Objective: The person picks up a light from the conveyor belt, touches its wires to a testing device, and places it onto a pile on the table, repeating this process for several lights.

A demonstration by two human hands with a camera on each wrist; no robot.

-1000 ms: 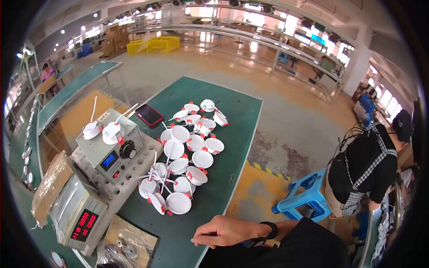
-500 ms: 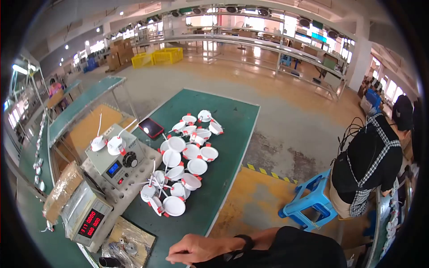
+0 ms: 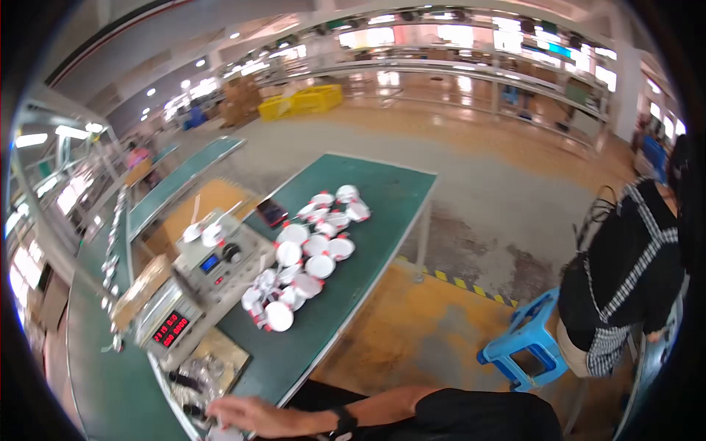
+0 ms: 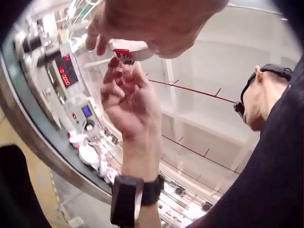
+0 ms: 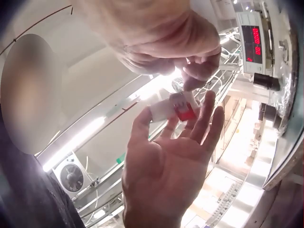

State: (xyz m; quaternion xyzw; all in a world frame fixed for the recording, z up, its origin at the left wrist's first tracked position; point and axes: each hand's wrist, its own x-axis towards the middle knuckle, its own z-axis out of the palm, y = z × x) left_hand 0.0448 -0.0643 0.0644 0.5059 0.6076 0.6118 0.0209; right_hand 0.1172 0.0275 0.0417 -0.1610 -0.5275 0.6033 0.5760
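A white round lamp with a red clip [image 4: 122, 53] [image 5: 184, 110] is held up between both hands. My left hand [image 4: 156, 21] [image 5: 166, 166] grips its rim between thumb and fingers. With bent fingers, my right hand [image 4: 135, 102] [image 5: 161, 38] pinches at the lamp beside the red clip; the exact contact is partly hidden. In the head view, my right hand [image 3: 257, 417] is at the bottom edge, with part of a white lamp [image 3: 224, 434] under its fingers. My left hand is out of that view.
Many similar lamps [image 3: 279, 316] lie on the green table [image 3: 353, 294]. A meter with red digits [image 3: 170, 329], a grey dial box [image 3: 213, 261], a phone [image 3: 272, 213] and a wrapped board [image 3: 239, 353] stand or lie around them. A person [image 3: 625, 272] is at the right by a blue stool [image 3: 526, 353].
In the head view, my right hand has moved left and down to the bottom edge, where a white lamp now shows. The table and boxes have shifted in view as the camera turned.
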